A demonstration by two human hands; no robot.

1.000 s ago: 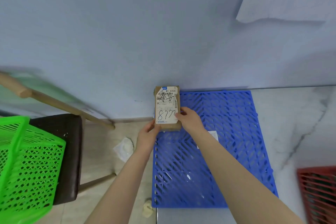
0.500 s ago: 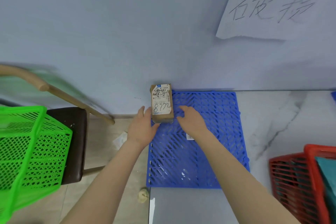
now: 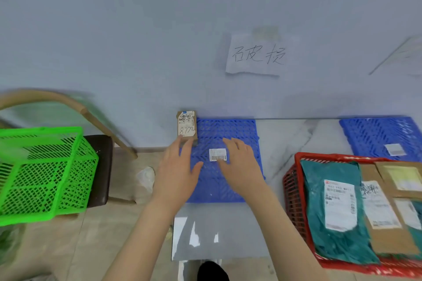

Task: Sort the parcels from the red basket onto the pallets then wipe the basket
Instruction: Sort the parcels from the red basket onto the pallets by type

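A small brown box parcel (image 3: 187, 126) with "877" written on its label stands upright against the wall at the back left corner of a blue pallet (image 3: 237, 132). My left hand (image 3: 178, 171) hovers open just in front of it, fingertips near its base. Over the pallet's middle my right hand (image 3: 239, 166) is open too, beside a white barcode sticker (image 3: 217, 154). The red basket (image 3: 294, 191) sits at the right, holding a teal bag parcel (image 3: 319, 210) and brown cardboard parcels (image 3: 386, 207).
A second blue pallet (image 3: 376, 134) lies at the far right by the wall. A green basket (image 3: 43, 173) rests on a dark chair (image 3: 100, 166) at the left. A handwritten paper sign (image 3: 258, 56) hangs on the wall. A crumpled white scrap (image 3: 146, 175) lies on the floor.
Both hands have let go of the box parcel and drawn back from it. The view has swung right, bringing the red basket and second pallet into sight.
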